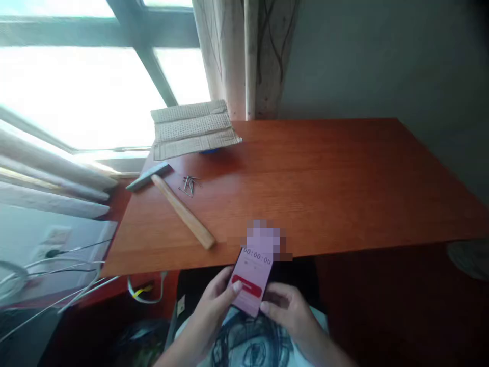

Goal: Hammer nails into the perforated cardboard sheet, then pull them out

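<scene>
A phone [254, 265] is held low in front of my lap, close to the table's front edge. Its screen shows "00:00:00" and a red button, and its upper part is blurred by pixels. My left hand [218, 299] grips the phone's left side, with the thumb over the red button. My right hand [286, 310] has its fingers closed at the phone's lower right edge. Beyond the hands, a hammer [182, 210] with a wooden handle lies at the table's left side. Several loose nails [188, 185] are heaped beside it.
The brown wooden table [324, 188] stretches away to the right. A creased beige sheet [194, 130] rests at its far left corner, over something blue. Curtains [229, 61] and a window stand behind. White cables [76, 285] hang at the lower left near a wall socket.
</scene>
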Tool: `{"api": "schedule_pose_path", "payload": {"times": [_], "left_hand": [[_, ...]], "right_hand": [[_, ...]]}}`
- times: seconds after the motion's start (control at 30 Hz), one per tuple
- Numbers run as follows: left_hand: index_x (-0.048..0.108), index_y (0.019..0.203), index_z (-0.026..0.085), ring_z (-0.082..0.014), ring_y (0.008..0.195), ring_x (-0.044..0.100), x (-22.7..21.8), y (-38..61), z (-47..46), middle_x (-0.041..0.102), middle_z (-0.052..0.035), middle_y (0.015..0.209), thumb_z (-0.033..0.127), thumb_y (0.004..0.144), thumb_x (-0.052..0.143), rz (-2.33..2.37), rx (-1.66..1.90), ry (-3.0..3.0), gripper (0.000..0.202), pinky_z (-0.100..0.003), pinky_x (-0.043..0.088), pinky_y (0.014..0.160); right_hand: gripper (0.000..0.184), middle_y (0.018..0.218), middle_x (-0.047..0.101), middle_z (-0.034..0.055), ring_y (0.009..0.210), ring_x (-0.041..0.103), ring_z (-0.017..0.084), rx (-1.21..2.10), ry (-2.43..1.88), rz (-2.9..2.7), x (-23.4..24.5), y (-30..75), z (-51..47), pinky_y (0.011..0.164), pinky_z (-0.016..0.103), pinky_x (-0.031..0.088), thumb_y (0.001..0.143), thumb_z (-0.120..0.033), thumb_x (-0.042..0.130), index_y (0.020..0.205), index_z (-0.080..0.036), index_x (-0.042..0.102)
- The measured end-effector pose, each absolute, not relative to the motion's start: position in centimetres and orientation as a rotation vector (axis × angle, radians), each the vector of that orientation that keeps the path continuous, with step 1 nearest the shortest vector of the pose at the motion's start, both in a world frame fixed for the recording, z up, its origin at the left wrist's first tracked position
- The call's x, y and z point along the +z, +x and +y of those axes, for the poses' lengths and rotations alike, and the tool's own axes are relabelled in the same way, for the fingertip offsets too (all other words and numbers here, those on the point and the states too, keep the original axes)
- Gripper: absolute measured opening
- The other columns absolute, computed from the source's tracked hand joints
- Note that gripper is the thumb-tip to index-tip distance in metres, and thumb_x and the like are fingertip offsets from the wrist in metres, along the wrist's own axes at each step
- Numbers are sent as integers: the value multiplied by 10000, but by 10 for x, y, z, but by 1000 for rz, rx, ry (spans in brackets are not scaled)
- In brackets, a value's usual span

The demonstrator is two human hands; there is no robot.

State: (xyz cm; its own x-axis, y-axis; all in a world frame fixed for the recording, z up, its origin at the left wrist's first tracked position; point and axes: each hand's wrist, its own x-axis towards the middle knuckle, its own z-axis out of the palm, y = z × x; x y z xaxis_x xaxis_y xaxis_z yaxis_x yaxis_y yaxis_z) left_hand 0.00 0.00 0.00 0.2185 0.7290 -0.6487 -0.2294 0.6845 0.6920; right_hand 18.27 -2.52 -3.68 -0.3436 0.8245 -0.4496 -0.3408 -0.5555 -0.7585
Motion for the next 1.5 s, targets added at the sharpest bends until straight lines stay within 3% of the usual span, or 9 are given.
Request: {"api": "schedule_pose_path", "payload": {"times": [0.13, 0.43, 0.73, 1.0, 1.5], "left_hand": [[551, 1250, 175, -337, 1252, 596, -4, -17, -9, 637, -151, 1339, 471, 786, 757, 1229, 733, 843, 587, -419, 522, 1023], [290, 1519, 262, -319, 1177, 660, -2, -42, -28, 609, -169, 1372, 437, 766, 793, 1557, 493, 1845, 922, -435, 591, 941], [80, 1604, 263, -378, 1260, 593, -11, -25, -29, 521, -175, 1469, 491, 665, 836, 1686, 275, 2179, 1227, -488, 565, 957], [131, 1590, 190, -350, 1169, 646, 0, -18, -19, 596, -183, 1384, 482, 746, 768, 1663, 270, 2312, 1097, -444, 558, 925], [197, 1552, 198, -304, 1091, 667, -1, -14, -15, 624, -139, 1327, 311, 707, 708, 1728, 199, 2313, 994, -403, 567, 886]], "right_hand": [[347, 927, 777, 88, 906, 707, 225, 1933, -1169, -746, -42, 182, -29, 862, 365, 532, 751, -438, 830, 991, -191, 784], [356, 898, 773, 97, 840, 701, 211, 1935, -1229, -787, -48, 177, -31, 794, 340, 537, 709, -430, 859, 911, -158, 753], [352, 903, 781, 103, 888, 724, 234, 1959, -1176, -778, -40, 175, -27, 831, 362, 546, 726, -423, 849, 942, -155, 777], [376, 905, 791, 110, 910, 739, 268, 1975, -1206, -772, -36, 172, -24, 853, 393, 554, 714, -453, 847, 963, -174, 815], [350, 907, 799, 97, 905, 737, 280, 1907, -1268, -937, -43, 174, -27, 901, 418, 550, 734, -458, 823, 959, -190, 826]]}}
